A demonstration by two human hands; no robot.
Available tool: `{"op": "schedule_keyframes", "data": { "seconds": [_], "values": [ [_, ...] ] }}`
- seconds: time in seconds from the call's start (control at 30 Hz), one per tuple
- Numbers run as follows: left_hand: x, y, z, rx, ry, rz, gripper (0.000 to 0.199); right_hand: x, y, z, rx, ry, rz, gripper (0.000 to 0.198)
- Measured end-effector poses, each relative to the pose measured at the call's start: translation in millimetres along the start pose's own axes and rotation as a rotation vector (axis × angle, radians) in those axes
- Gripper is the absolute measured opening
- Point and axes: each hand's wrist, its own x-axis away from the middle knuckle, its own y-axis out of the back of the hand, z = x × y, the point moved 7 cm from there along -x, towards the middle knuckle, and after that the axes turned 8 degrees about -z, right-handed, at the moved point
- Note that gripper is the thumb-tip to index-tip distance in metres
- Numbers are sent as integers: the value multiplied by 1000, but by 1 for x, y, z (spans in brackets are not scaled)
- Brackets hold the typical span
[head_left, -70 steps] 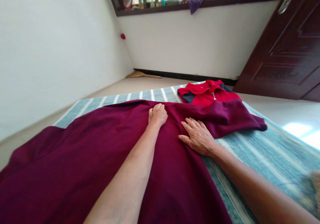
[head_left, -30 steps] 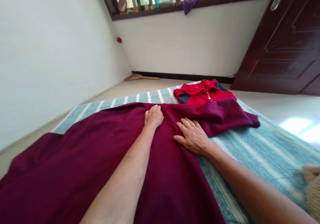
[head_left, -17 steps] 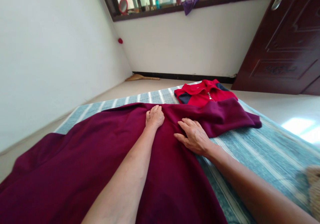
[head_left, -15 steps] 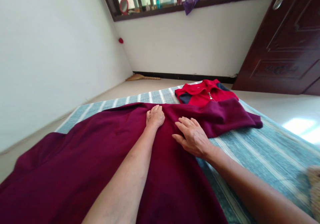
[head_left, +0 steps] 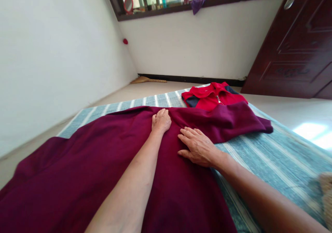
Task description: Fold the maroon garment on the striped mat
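A maroon long-sleeved top [head_left: 103, 167] lies spread over the striped bed cover, with one sleeve [head_left: 233, 120] stretched out to the right. My left hand [head_left: 161, 121] is closed on the fabric near its far edge, the fingers curled under so their tips are hidden. Flat on the top near the base of that sleeve rests my right hand [head_left: 197, 145], fingers spread and palm down. Just beyond the sleeve is a folded red jacket [head_left: 207, 96] with dark blue patches and a zip, its near part covered by the sleeve.
The bed cover [head_left: 269, 157] is blue-green with white stripes. A broom [head_left: 147, 80] lies on the floor by the far wall. A dark red door [head_left: 293, 53] stands at the right. Bottles, a round mirror [head_left: 128, 5] and a purple cloth [head_left: 198, 5] are on the window sill.
My right hand has slid slightly towards me over the maroon top, its fingers now flatter. My left hand has stayed in place on the fabric.
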Motion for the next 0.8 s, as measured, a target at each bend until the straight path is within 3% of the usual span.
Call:
{"op": "schedule_keyframes", "data": {
  "seconds": [0.13,0.27,0.4,0.57,0.8],
  "values": [
    [0,1,-1,6,-6,-5,34,-1,4,2,17,23,26,39],
    [0,1,0,12,-13,-10,33,0,15,21,45,62,-35,33],
    [0,-2,1,17,-15,-18,33,4,6,38,60,102,-33,42],
    [0,-6,4,19,-14,-30,34,8,-9,32,102,37,-17,55],
    [-3,-12,7,27,-31,-36,36,7,-7,30,91,47,-35,56]
  ]
}}
